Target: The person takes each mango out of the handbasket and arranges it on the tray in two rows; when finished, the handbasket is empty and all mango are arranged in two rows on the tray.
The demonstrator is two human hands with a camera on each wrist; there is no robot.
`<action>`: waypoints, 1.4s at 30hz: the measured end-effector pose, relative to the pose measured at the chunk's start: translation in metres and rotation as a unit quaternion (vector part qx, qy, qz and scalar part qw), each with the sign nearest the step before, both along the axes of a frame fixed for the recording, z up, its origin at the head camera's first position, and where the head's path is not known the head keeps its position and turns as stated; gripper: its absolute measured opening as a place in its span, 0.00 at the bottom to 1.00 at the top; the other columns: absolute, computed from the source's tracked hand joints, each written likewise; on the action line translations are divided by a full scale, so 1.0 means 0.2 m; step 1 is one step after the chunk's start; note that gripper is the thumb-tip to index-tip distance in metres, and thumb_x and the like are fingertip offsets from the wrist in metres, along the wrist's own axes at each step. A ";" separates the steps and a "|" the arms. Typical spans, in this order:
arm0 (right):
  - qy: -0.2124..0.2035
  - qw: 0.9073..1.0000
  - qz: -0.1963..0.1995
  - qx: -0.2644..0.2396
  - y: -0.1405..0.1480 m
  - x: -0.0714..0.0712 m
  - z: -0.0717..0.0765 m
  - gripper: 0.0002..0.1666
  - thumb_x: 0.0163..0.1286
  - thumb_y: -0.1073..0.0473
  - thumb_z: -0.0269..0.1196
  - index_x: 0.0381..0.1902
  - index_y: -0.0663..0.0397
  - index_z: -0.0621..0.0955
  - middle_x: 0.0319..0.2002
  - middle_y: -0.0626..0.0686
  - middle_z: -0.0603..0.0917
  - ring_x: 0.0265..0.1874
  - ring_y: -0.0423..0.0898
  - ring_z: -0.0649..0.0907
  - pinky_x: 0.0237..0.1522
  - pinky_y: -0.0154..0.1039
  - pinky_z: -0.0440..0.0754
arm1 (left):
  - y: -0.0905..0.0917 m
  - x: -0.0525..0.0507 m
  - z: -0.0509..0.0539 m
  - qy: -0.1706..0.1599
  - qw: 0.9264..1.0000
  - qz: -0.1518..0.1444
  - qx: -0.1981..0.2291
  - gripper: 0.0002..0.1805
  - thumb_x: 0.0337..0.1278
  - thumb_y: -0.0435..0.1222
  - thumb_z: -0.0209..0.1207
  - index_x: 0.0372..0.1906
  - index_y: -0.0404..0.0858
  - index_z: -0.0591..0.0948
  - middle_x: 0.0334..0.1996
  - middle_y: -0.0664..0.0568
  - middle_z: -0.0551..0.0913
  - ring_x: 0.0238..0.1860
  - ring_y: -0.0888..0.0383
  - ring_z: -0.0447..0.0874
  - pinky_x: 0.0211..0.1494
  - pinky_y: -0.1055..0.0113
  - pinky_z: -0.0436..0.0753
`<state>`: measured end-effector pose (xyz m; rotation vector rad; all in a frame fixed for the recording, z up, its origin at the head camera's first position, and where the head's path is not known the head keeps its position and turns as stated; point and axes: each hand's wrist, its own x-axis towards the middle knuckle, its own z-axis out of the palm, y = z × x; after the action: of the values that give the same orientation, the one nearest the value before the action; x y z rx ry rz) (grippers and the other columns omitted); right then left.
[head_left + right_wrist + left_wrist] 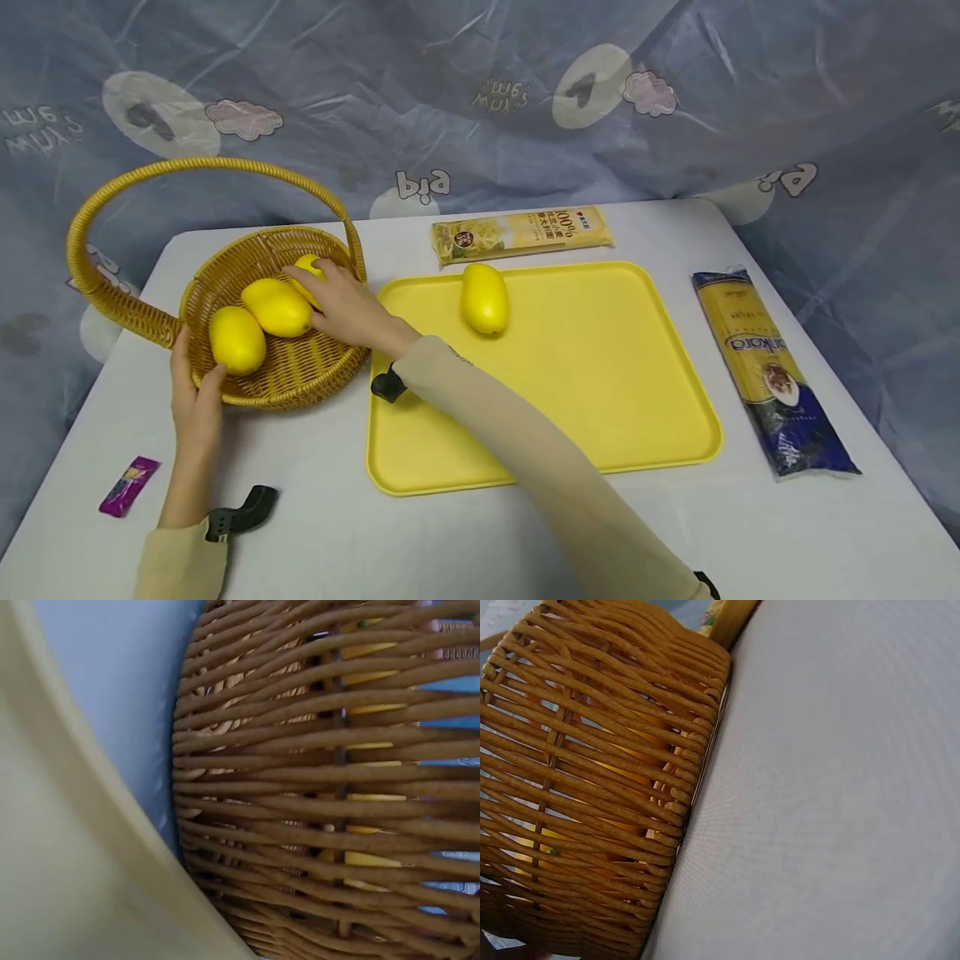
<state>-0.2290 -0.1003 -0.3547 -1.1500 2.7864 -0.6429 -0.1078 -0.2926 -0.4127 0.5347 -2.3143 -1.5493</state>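
Note:
A wicker basket (277, 398) with a tall arched handle (217, 164) stands on the left of the table. My left hand (197, 408) holds its near-left rim, with the thumb at the edge. Inside, one lemon (237, 340) lies near that thumb and a second lemon (276, 307) beside it. My right hand (348, 304) reaches over the right rim, its fingers curled on a third lemon (307, 271), partly hidden by the hand. Both wrist views show mostly the basket's woven side (592, 750), with yellow showing through the gaps.
A yellow tray (600, 375) lies right of the basket, under my right forearm, with one lemon (484, 298) on it. Behind it is a yellow noodle packet (525, 233). A blue-and-yellow pasta packet (772, 375) lies far right, a small purple sachet (129, 486) at left.

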 end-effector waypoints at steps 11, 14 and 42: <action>-0.077 0.996 -0.022 0.039 -0.09 -0.08 0.00 0.41 0.69 0.55 0.54 0.74 0.35 0.49 0.73 0.60 0.52 0.69 0.56 0.64 0.55 0.39 0.76 | -0.01 0.00 -0.01 0.006 1.000 -0.001 -0.001 0.33 0.65 0.39 0.39 0.74 0.57 0.47 0.75 0.63 0.44 0.76 0.65 0.39 0.78 0.66 0.40; -0.113 0.992 -0.039 0.037 -0.10 -0.10 0.00 0.41 0.70 0.52 0.53 0.74 0.32 0.47 0.74 0.58 0.49 0.71 0.57 0.60 0.57 0.42 0.76 | 0.00 0.00 -0.01 0.005 1.000 -0.007 -0.005 0.33 0.65 0.39 0.39 0.74 0.57 0.47 0.76 0.63 0.44 0.76 0.64 0.39 0.79 0.65 0.39; -0.198 0.976 0.021 0.085 -0.17 -0.12 -0.05 0.38 0.67 0.43 0.54 0.72 0.26 0.53 0.74 0.45 0.56 0.76 0.53 0.47 0.73 0.48 0.57 | 0.00 0.00 0.00 0.002 1.000 -0.005 -0.003 0.34 0.65 0.37 0.39 0.74 0.56 0.46 0.76 0.61 0.44 0.77 0.60 0.40 0.79 0.61 0.41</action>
<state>-0.2539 -0.1335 -0.3652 -0.9264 2.4195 -0.5470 -0.1081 -0.2928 -0.4128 0.5188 -2.3212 -1.5470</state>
